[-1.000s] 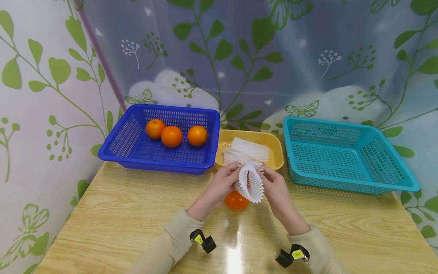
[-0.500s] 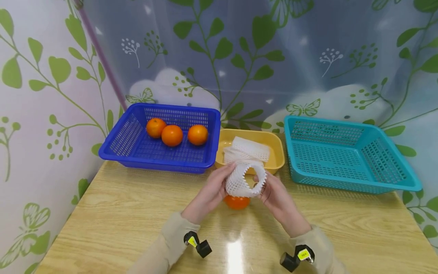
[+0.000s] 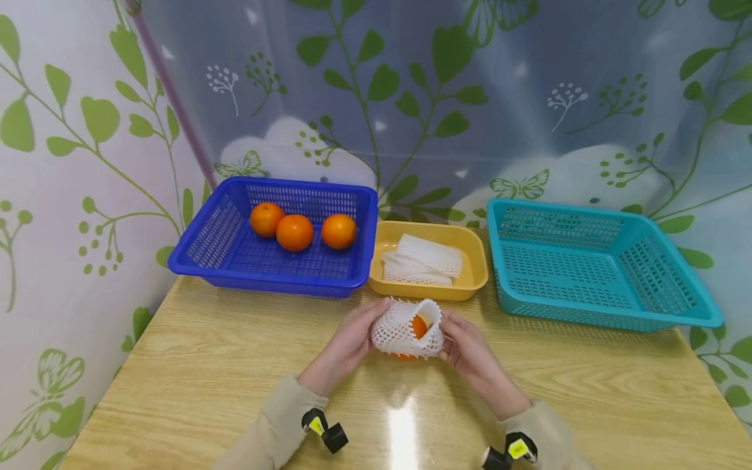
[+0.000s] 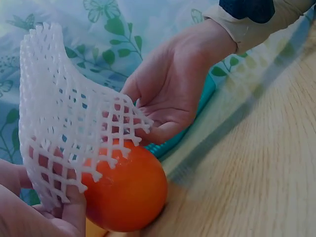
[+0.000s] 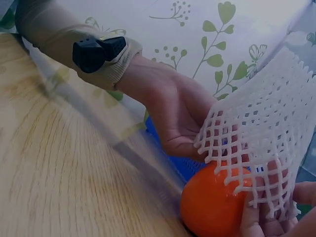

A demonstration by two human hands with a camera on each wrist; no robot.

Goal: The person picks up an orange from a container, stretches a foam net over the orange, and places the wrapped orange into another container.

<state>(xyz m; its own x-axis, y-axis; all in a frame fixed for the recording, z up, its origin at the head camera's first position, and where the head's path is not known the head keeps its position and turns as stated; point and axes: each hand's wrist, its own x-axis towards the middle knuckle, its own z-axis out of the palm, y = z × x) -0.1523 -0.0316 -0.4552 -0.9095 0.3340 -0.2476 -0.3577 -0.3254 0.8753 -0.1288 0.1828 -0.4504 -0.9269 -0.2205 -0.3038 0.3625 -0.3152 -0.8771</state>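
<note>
Both hands hold a white foam fruit net, stretched wide, over a single orange on the table. My left hand grips the net's left side, and my right hand pinches its right side, with some fingers inside the mesh. In the left wrist view, the net's toothed lower edge overlaps the top of the orange. The right wrist view has the orange below the net, partly behind fingers. From the head, its skin shows through the net's opening and beneath its near edge.
A blue basket at back left holds three oranges. Behind the hands, a yellow tray contains more white foam nets. To the right stands a teal basket. A patterned curtain backs the wooden table.
Both hands have come down and nearer, away from the yellow tray. The net, upright and narrow earlier, is spread wider and now covers most of the orange in the head view.
</note>
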